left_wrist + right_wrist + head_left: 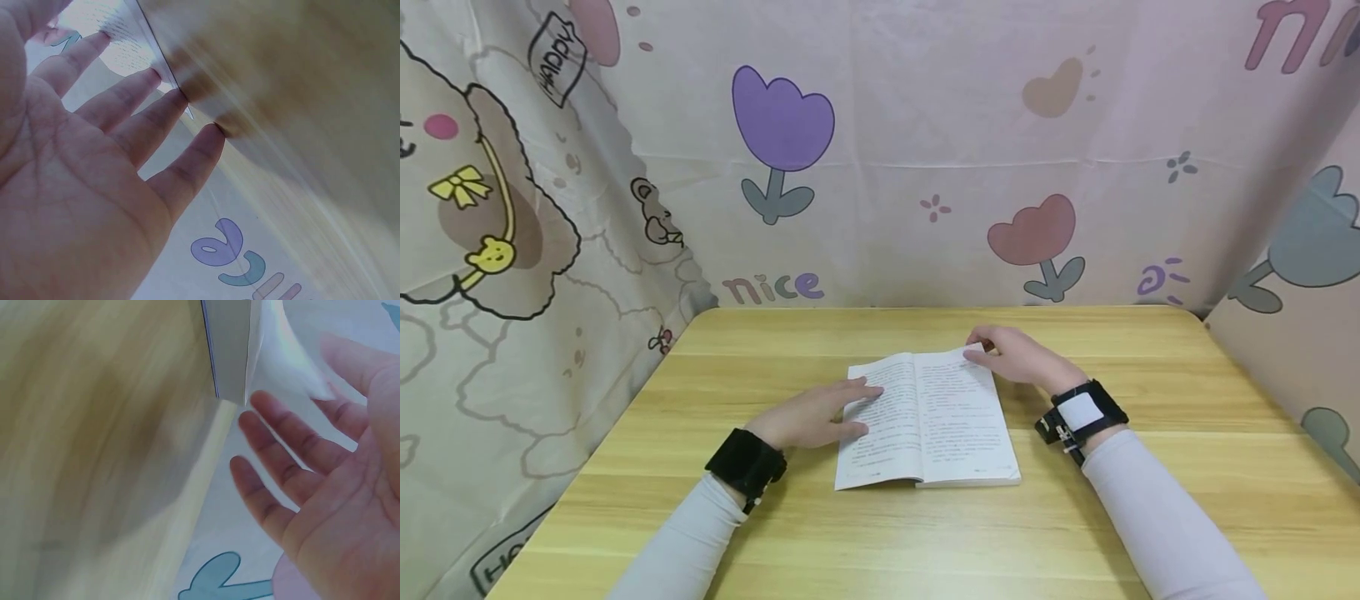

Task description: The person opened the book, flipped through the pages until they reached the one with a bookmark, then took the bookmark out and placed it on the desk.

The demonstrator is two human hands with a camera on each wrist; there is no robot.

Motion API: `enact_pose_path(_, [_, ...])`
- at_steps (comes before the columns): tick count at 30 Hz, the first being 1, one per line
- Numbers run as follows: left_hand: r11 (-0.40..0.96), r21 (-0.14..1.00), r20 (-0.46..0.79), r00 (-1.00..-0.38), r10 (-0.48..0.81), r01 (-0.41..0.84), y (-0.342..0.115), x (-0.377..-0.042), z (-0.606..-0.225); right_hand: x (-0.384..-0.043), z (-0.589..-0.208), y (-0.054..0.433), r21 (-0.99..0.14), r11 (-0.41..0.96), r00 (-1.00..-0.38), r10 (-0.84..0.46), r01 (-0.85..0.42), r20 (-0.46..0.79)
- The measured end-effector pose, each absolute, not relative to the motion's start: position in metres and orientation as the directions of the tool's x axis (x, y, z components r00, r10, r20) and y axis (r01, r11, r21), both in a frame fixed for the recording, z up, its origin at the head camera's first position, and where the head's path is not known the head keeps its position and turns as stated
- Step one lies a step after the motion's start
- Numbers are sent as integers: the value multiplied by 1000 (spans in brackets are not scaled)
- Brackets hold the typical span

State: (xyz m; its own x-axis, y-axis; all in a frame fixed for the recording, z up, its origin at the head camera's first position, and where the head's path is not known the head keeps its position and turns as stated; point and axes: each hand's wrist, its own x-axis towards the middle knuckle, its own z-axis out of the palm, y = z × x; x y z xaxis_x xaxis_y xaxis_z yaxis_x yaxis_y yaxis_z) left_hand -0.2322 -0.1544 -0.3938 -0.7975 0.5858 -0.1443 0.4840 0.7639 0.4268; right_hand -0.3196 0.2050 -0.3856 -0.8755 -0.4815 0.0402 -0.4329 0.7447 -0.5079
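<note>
An open book [951,417] with printed text lies on the table, its thicker stack of pages on the right half. My left hand [812,414] rests on the left page near its outer edge, fingers spread and nearly straight. In the left wrist view the fingertips [150,75] are at that page's edge. At the upper right corner of the book, my right hand [1018,357] pinches a page between thumb and index finger. The right wrist view shows this page [287,356] curving up from the page block [228,350], while the other fingers stay loosely extended.
The wooden table [790,533] stretches around the book on all sides. Behind it hangs a printed cloth [880,100] with flowers and lettering, and more cloth hangs at the left and right. Each wrist wears a black strap [747,467] below a light sleeve.
</note>
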Motion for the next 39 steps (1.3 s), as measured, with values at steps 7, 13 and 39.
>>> enact_pose_path(7, [764,444,-155,-800,579,468,-155,-232,-394,-313,-387,220,-640,638,-867,-489,-428,92])
enact_pose_path(13, [764,454,-158,-803,575,459,-156,-232,-394,-306,-385,226,-676,594,-843,-532,-436,77])
enact_pose_path(39, [768,452,-162,-804,572,454,-157,-232,-392,-288,-371,206,-680,511,-737,-673,-525,62])
